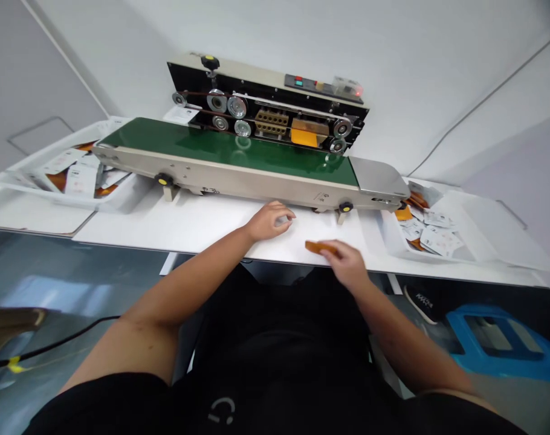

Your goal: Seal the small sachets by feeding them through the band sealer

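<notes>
My right hand [347, 264] pinches a small orange-brown packet [318, 247] by its right end, just above the front part of the white table [202, 223]. To its left, my left hand [268, 222] is loosely curled with a gap between thumb and fingers, and nothing shows in it. It is close to the front side of a band sealing machine with a green conveyor belt [188, 145]. Another orange packet [304, 138] sits in the machine's rollers at the right, above the belt.
A white plastic bin [114, 202] of white-and-orange packets stands at the left end of the belt. Another bin [395, 238] with similar packets is at the right end. A blue plastic stool [465, 338] and a shoe [420, 303] are below the table on the right.
</notes>
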The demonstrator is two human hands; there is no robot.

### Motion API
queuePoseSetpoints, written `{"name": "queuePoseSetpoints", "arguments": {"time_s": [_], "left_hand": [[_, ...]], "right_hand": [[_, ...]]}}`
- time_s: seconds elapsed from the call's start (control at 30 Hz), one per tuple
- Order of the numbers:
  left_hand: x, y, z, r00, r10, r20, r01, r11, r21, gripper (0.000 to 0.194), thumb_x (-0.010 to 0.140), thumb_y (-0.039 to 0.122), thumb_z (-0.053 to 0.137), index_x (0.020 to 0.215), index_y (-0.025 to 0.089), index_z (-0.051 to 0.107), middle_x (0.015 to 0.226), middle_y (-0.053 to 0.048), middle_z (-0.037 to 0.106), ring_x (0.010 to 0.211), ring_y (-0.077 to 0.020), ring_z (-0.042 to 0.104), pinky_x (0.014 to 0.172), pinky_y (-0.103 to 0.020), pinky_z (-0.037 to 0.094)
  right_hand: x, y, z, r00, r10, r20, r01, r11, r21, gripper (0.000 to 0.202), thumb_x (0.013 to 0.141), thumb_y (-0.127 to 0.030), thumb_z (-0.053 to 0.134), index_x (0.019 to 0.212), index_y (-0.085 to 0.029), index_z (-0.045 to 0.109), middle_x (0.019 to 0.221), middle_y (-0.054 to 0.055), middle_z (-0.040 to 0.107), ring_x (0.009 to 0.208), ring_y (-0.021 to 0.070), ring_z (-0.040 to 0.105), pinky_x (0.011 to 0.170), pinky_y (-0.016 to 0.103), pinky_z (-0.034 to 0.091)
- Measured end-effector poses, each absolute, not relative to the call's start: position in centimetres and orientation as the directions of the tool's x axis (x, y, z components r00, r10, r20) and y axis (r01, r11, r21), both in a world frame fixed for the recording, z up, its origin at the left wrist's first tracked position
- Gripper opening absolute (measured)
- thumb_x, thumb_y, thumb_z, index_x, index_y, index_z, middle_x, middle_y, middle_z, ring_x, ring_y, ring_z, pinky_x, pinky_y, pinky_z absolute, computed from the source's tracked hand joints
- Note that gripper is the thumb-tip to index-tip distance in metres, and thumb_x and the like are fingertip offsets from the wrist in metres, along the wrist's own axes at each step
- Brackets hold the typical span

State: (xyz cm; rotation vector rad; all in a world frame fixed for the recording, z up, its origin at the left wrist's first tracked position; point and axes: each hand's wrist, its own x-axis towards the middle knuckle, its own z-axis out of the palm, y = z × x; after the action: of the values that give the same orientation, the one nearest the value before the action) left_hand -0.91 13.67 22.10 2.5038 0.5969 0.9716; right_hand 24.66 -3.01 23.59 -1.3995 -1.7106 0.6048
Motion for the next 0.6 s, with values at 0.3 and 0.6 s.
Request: {"name": "queuePoseSetpoints", "arguments": {"time_s": [0.3,0.6], "left_hand": [[-0.9,13.7,22.2,0.67,0.529,0.52,0.261,-0.824,0.502,0.025,0.1,0.036,0.056,0.102,0.02,0.075,0.103,-0.008,0.08,0.099,-0.024,0.07,0.1,-0.043,0.053],[-1.1,13.9,22.1,0.695,0.521,0.496,0.246,-0.82,0.517,0.023,0.1,0.033,0.056,0.101,0.021,0.075,0.102,-0.007,0.079,0.098,-0.0237,0.07,0.098,-0.042,0.054]], "right_hand": [[30.7,10.2,35.9,0.456,0.873,0.174,0.074,0.158,-0.985,0.022,0.085,-0.029,0.079,0.099,-0.022,0.063,0.07,-0.003,0.067,0.045,0.0082,0.057,0.043,0.017,0.05],[33.1,20.3,37.5,0.505,0.862,-0.043,-0.069,-0.009,-0.998,0.023,0.081,-0.002,0.065,0.086,-0.021,0.053,0.077,0.001,0.067,0.064,0.012,0.071,0.052,0.018,0.061]]}}
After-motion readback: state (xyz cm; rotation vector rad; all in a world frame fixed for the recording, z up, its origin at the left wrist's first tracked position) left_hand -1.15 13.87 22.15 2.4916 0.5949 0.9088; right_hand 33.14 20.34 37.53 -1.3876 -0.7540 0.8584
